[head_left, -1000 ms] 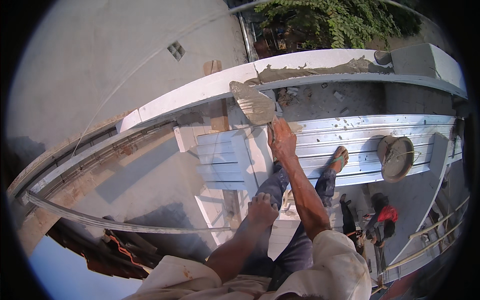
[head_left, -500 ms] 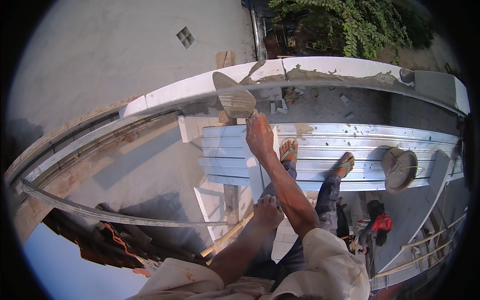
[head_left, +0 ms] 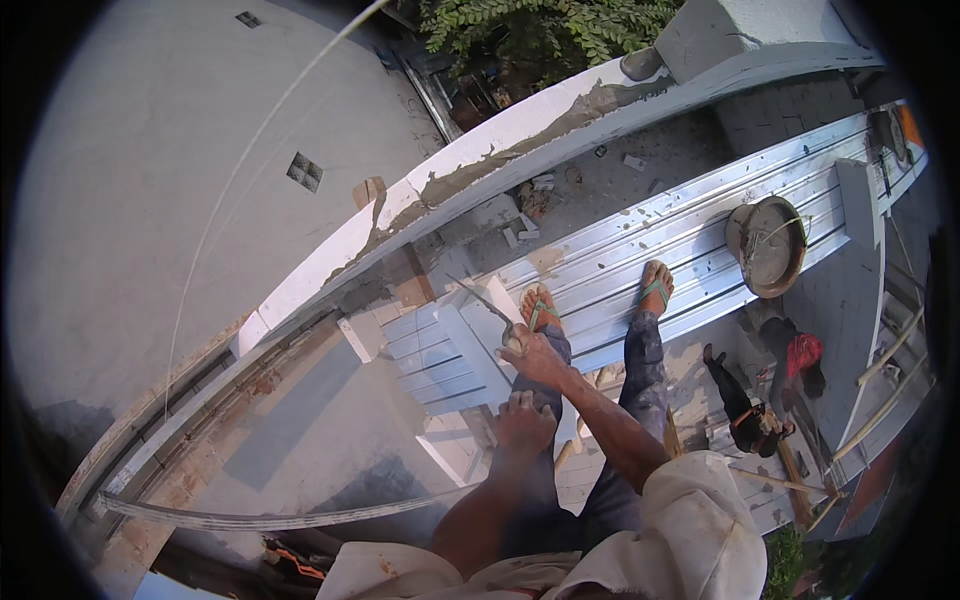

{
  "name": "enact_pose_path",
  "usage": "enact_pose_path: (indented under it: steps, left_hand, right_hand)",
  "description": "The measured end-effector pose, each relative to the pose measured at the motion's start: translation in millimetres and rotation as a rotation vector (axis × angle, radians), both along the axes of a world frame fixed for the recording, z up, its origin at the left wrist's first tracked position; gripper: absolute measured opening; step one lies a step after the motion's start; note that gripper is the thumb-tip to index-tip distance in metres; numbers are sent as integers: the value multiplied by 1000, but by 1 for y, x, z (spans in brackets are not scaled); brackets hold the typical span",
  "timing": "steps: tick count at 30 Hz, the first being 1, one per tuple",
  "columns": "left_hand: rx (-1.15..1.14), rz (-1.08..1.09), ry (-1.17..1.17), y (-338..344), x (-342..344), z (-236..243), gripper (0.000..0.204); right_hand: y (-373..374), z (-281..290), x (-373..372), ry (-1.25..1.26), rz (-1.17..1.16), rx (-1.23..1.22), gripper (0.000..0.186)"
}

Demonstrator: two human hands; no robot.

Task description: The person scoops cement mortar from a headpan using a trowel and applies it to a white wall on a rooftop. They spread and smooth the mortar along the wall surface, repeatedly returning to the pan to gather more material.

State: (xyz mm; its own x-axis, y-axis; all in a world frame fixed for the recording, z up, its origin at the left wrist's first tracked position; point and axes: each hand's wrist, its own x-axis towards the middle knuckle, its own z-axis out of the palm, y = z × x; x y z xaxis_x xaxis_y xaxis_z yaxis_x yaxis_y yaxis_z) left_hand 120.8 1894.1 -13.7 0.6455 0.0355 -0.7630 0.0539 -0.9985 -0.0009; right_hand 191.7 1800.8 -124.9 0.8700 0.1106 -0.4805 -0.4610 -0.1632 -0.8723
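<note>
My right hand is closed around the handle of a trowel. Its blade is seen nearly edge-on, pointing up and left, over the metal decking. My left hand lies on my left knee with its fingers stretched over it, holding nothing. Beyond the trowel runs a curved white block wall, with wet grey mortar smeared along part of its top. On the decking to the right stands a bucket with grey mortar inside.
I stand in sandals on ribbed metal decking. A pale block lies near my left foot; a larger white block sits on the wall's far right. Below right is another person, near bamboo poles. Rubble lies behind the wall.
My right hand has drawn the trowel back from the wall toward my knees, and its blade has turned edge-on. The view has tilted. My left hand stays at my knee.
</note>
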Motion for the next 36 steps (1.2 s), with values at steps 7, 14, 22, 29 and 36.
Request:
enact_pose_path:
  steps: [7, 14, 22, 29, 36]
  left_hand:
    - [54, -167, 64, -55, 3, 5, 54]
    - [157, -340, 53, -84, 6, 1, 54]
    - [195, -487, 33, -107, 12, -9, 52]
    - [198, -471, -27, -109, -4, -11, 49]
    - [56, -321, -107, -81, 4, -10, 50]
  right_hand:
    - [-281, -26, -137, 258, -840, -472, 41]
    - [-485, -89, -208, 520, -797, -995, 50]
    - [-551, -197, -213, 519, -684, -1013, 44]
    - [-498, -112, -217, 520, -1070, -239, 35]
    - [-391, -31, -207, 262, -916, 49, 32]
